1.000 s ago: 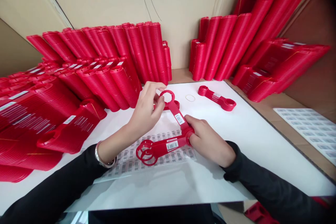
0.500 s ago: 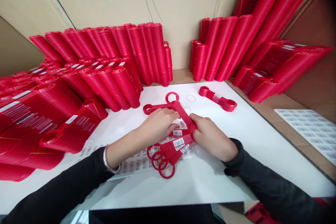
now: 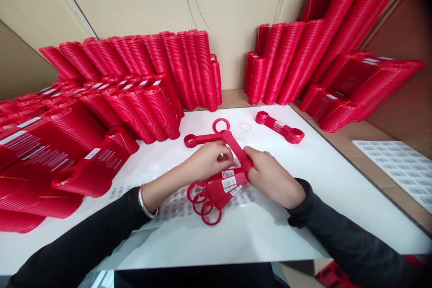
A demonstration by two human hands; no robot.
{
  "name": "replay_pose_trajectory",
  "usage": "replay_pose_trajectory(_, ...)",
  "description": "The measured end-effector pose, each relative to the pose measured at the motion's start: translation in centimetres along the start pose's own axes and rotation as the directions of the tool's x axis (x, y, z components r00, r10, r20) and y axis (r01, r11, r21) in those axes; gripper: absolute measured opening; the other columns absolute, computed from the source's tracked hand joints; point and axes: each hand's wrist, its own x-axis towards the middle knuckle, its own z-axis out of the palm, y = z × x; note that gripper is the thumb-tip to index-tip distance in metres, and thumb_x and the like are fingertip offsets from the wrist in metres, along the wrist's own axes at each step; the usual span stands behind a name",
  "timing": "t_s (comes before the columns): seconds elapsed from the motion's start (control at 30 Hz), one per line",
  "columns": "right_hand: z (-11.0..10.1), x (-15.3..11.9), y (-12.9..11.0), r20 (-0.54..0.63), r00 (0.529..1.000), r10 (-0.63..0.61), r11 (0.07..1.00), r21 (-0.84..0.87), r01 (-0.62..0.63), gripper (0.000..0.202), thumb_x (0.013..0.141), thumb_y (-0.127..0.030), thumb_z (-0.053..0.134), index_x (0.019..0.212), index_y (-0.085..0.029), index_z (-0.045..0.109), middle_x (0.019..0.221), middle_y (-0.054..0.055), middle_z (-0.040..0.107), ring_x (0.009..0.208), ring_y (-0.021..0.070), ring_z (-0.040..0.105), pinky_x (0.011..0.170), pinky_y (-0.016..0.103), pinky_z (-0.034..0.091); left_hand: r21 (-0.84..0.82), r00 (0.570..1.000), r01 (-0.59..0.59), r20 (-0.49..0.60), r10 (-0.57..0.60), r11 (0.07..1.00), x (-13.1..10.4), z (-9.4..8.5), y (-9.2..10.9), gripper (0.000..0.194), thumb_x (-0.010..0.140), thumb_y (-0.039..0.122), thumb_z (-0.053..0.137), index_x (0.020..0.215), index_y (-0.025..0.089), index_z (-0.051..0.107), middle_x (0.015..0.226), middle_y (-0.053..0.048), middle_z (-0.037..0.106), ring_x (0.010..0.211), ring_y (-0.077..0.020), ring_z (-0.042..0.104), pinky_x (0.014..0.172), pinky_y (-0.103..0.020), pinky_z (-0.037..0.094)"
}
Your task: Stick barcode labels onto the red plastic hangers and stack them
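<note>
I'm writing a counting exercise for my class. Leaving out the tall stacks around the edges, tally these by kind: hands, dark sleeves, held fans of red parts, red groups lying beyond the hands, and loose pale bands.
Hands: 2 (left hand, right hand)
Dark sleeves: 2 (left sleeve, right sleeve)
Fan of red parts: 1
Red groups lying beyond: 2 (left group, right group)
Loose pale band: 1
Total: 8
</note>
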Motion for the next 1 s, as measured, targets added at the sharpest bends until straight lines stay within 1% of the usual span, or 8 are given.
replay_pose_trajectory(0.07,0.0,-0.1,0.0,-0.011,1.0,-0.004,1.0,0.0,0.004,0.016,0.07,-0.005,0.036,0.075,-0.019,0.042,0.074,0.005,0.059,0.062,0.0145,0.051,0.057,0.024,0.033,-0.09,0.999,0.026,0.03,-0.024,0.996,0.0,-0.9,0.5,0.017,0.082,0.026,0.054,0.073,0.013,0.061,0.079,-0.003,0.063,0.068,-0.0109,0.056,0.062,-0.022,0.043)
replay_pose_trajectory(0.13,-0.1,-0.1,-0.1,0.0,1.0,0.001,1.0,-0.003,-0.001,0.015,0.07,-0.006,0.036,0.076,-0.019,0.041,0.075,0.006,0.059,0.062,0.0147,0.051,0.056,0.024,0.032,-0.135,0.996,0.081,0.056,-0.074,0.988,-0.2,-2.1,1.1,0.017,0.082,0.027,0.054,0.076,0.013,0.062,0.071,-0.002,0.061,0.064,-0.0103,0.055,0.059,-0.022,0.042)
replay_pose_trajectory(0.23,0.0,-0.3,-0.3,0.023,1.0,-0.004,1.0,-0.008,0.004,0.016,0.07,-0.006,0.036,0.077,-0.019,0.042,0.076,0.007,0.059,0.064,0.0155,0.052,0.056,0.024,0.032,-0.146,0.992,0.12,0.042,-0.115,0.982,-0.4,-3.6,1.9,0.021,0.082,0.033,0.052,0.08,0.014,0.061,0.062,0.002,0.055,0.056,-0.0084,0.048,0.053,-0.02,0.036)
replay_pose_trajectory(0.3,0.0,-0.4,-0.5,0.043,0.999,-0.024,1.0,-0.001,0.024,0.016,0.07,-0.006,0.036,0.078,-0.019,0.043,0.077,0.007,0.06,0.065,0.0159,0.054,0.056,0.024,0.032,-0.123,0.993,0.121,0.029,-0.118,0.985,-0.6,-4.1,2.3,0.022,0.082,0.034,0.052,0.079,0.014,0.061,0.059,0.003,0.05,0.053,-0.0074,0.042,0.05,-0.02,0.033)
replay_pose_trajectory(0.4,0.1,-0.5,-0.7,0.08,0.996,-0.044,0.999,0.005,0.044,0.016,0.071,-0.007,0.036,0.078,-0.018,0.044,0.079,0.008,0.061,0.066,0.0162,0.055,0.056,0.024,0.032,-0.076,0.988,0.153,0.024,-0.152,0.985,-0.9,-4.1,2.7,0.023,0.081,0.035,0.053,0.077,0.015,0.062,0.055,0.004,0.043,0.05,-0.0067,0.036,0.046,-0.02,0.028)
replay_pose_trajectory(0.5,0.3,-0.7,-0.9,0.105,0.993,-0.046,0.999,0.004,0.046,0.015,0.072,-0.008,0.036,0.079,-0.018,0.044,0.079,0.008,0.061,0.064,0.0157,0.054,0.054,0.023,0.03,-0.065,0.98,0.196,0.036,-0.194,0.978,-1.0,-3.9,3.1,0.023,0.08,0.036,0.054,0.075,0.015,0.063,0.051,0.005,0.037,0.047,-0.0063,0.032,0.042,-0.019,0.023)
replay_pose_trajectory(0.77,0.5,-0.7,-0.9,0.089,0.994,-0.071,0.997,-0.027,0.073,0.016,0.07,-0.005,0.036,0.078,-0.018,0.043,0.078,0.008,0.061,0.065,0.0156,0.055,0.053,0.023,0.029,-0.064,0.978,0.206,0.056,-0.203,0.976,-1.0,-4.0,3.2,0.022,0.079,0.035,0.055,0.074,0.015,0.064,0.049,0.005,0.039,0.045,-0.0061,0.033,0.041,-0.018,0.024)
replay_pose_trajectory(1.0,0.5,-0.7,-1.0,0.091,0.993,-0.078,0.997,-0.002,0.079,0.016,0.07,-0.005,0.036,0.078,-0.018,0.043,0.077,0.007,0.061,0.064,0.0152,0.055,0.053,0.023,0.03,-0.035,0.983,0.181,0.018,-0.18,0.983,-1.0,-3.8,3.2,0.023,0.08,0.034,0.054,0.072,0.015,0.064,0.047,0.005,0.037,0.045,-0.0061,0.031,0.041,-0.019,0.022)
